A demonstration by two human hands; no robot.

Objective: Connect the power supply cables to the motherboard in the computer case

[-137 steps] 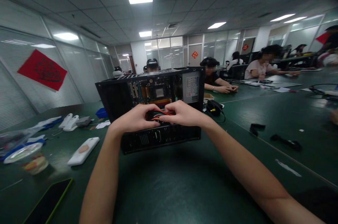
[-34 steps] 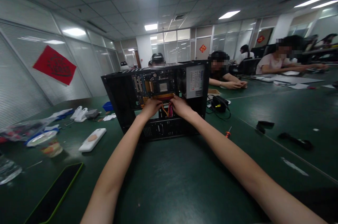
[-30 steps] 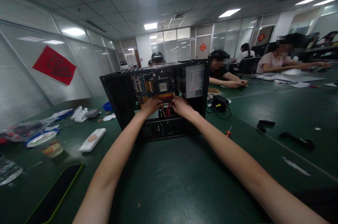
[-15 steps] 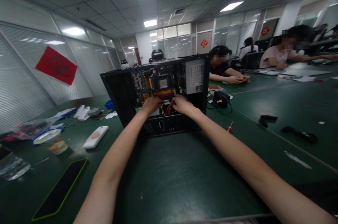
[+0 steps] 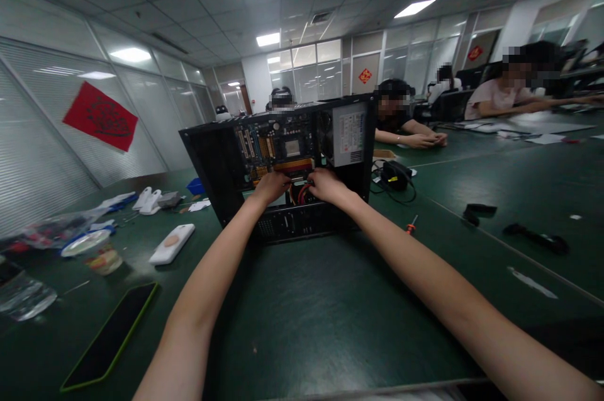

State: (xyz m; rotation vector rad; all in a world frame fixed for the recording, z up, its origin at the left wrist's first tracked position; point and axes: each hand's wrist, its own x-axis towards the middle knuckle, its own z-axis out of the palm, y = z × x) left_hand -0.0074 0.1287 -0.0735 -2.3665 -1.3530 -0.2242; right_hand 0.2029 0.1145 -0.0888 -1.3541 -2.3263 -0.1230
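Observation:
An open black computer case (image 5: 202, 155) stands upright on the green table, its inside facing me. The motherboard (image 5: 276, 136) shows at the back of it, with the power supply (image 5: 348, 136) at upper right. My left hand (image 5: 272, 187) reaches in by the red and yellow memory slots (image 5: 296, 167), fingers closed. Opposite it, my right hand (image 5: 326, 184) is closed too, fingertips pinched beside the same slots. A thin pale edge shows between the fingertips; its kind is unclear. Red and orange wires (image 5: 302, 194) run just below.
An orange screwdriver (image 5: 412, 225) and a black cable bundle (image 5: 395, 177) lie right of the case. At left are a white power bank-like object (image 5: 172, 245), a phone (image 5: 111, 335), a plastic cup (image 5: 101, 255) and a water bottle (image 5: 23, 294). A co-worker's hands (image 5: 427, 140) rest beyond the case.
Both hands stay at the same spot inside the case, with hardly any movement. The view shifts very slightly. A co-worker at far right has moved an arm.

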